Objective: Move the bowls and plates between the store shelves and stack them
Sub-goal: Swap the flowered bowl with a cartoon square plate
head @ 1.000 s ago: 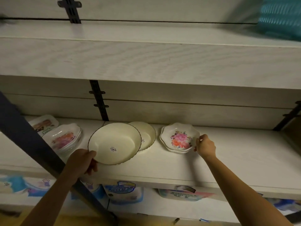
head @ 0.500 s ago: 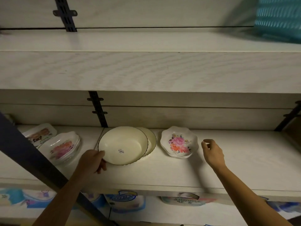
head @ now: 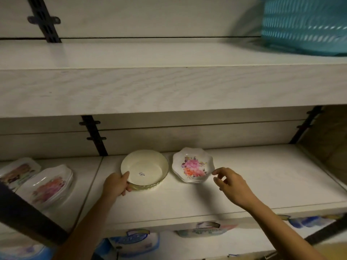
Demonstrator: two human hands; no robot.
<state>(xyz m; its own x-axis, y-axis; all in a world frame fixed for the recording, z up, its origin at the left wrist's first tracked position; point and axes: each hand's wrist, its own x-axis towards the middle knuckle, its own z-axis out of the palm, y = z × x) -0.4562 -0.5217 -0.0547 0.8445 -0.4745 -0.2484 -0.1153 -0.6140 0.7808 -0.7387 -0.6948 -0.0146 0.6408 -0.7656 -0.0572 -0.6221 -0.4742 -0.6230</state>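
My left hand [head: 116, 185] grips the near-left rim of the cream bowl [head: 144, 168], thumb hooked over the edge and fingers curled under it. The bowl sits level on the middle shelf [head: 272, 184], towards the back. A fluted yellowish band shows under its front edge; I cannot tell whether that is its own wall or a second bowl it is nested in.

My right hand [head: 231, 185] holds nothing. Its fingers are loosely spread and hover just right of the floral plates [head: 193, 168], not quite touching them. Those plates lie in a short stack just beside the bowl.

I judge that I am at the setting-down end of a stacking step on the left. Next, the left hand should let go without dragging the bowl askew. The right hand should close on the scalloped rim of the floral stack and lift it squarely.

Further left, in the neighbouring bay, more flowered dishes [head: 51, 184] are stacked. A teal basket [head: 304, 25] sits on the shelf above.
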